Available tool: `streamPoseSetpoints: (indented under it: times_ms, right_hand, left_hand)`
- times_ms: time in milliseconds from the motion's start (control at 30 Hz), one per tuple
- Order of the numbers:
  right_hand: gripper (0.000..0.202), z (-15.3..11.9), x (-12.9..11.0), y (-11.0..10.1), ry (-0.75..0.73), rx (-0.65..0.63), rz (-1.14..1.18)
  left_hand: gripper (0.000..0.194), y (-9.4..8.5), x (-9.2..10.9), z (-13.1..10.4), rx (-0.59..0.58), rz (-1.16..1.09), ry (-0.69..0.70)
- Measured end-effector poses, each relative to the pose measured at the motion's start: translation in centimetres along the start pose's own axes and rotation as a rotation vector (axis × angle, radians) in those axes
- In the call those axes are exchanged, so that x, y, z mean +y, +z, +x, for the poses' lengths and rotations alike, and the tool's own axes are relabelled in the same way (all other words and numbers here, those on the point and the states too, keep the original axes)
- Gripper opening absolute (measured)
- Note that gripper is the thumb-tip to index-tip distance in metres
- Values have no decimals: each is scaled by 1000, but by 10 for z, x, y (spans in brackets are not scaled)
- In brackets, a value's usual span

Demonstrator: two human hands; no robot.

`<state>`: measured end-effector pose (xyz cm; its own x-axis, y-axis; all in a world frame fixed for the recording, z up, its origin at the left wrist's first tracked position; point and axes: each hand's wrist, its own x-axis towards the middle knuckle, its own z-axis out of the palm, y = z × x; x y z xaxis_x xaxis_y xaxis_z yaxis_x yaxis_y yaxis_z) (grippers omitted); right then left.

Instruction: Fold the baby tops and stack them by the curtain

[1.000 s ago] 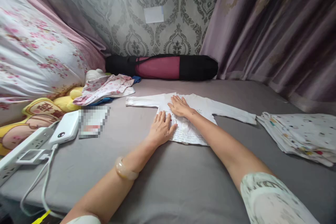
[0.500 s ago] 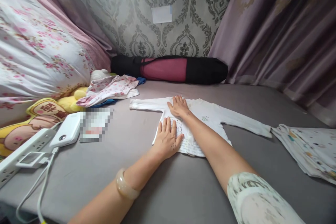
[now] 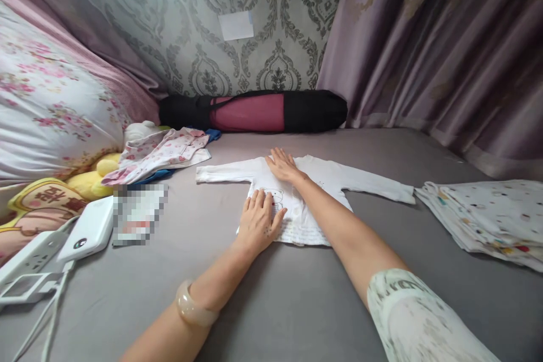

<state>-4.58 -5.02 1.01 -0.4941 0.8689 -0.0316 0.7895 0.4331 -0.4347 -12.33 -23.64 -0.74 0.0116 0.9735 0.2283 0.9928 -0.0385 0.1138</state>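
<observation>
A small white long-sleeved shirt (image 3: 299, 209) lies spread on the grey bed sheet, both sleeves stretched out sideways. It has a line-drawn bear on its front and small print along the hem. My left hand (image 3: 259, 220) rests flat on the lower left side of the shirt, partly over the bear, fingers extended. Higher up, near the collar, my right hand (image 3: 282, 165) lies palm down with its fingers stretched out. My right forearm crosses over the shirt's right half and hides part of it. Neither hand grips anything.
A folded stack of patterned cloth (image 3: 487, 215) lies at the right. Left are crumpled pink-print clothes (image 3: 165, 150), a white power bank (image 3: 87, 229), a power strip (image 3: 31, 257) with cables and a yellow plush (image 3: 91, 178). A black and maroon long bag (image 3: 250, 112) lies along the wall.
The view has turned slightly right, so most things appear shifted left. Both hands stay flat on the shirt in nearly the same places.
</observation>
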Motion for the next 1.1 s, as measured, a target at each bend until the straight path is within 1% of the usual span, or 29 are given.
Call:
streamPoseSetpoints:
  times_ms: [33,100,167,200,267,367,533,600,667,767,867,967,1100]
  right_hand:
    - [71,-4,7,-6,24,39,-4]
    - [70,-15,24,-15,124,108,-43]
    - [70,-24,43,-19,244,136,-95]
    - [70,-27,51,-19,281,135,-122]
    - [71,-32,65,-17,312,113,-174]
    - [74,-33,73,-12,304,95,-232]
    - [74,-31,73,-4,291,160,-265]
    - [73,-32,74,-4,271,189,-261]
    - [73,-33,75,-6,259,190,-247]
    - [70,-39,74,-11,238,132,-205]
    - [68,-53,63,-14,164,85,-180]
    - [70,-70,47,-8,66,28,-159]
    - [73,-79,30,5,15,-39,-161]
  left_hand:
    - [56,0,0,0,20,-4,-2]
    - [57,0,1,0,39,-4,2]
    - [59,2,1,0,19,7,5]
    - [61,4,1,0,-3,14,-1]
    - [65,7,1,0,-54,30,-28]
    - [70,10,2,-1,-111,47,-59]
    - [73,8,2,0,-146,44,-69]
    - [73,4,2,1,-144,28,-74]
    - [71,1,1,1,-129,7,-74]
    - [66,-2,0,0,-90,-20,-55]
    - [58,-1,0,-1,-39,-27,-27]
    - [54,2,0,-2,-13,-19,-3]
    - [53,3,0,-2,-45,-7,8]
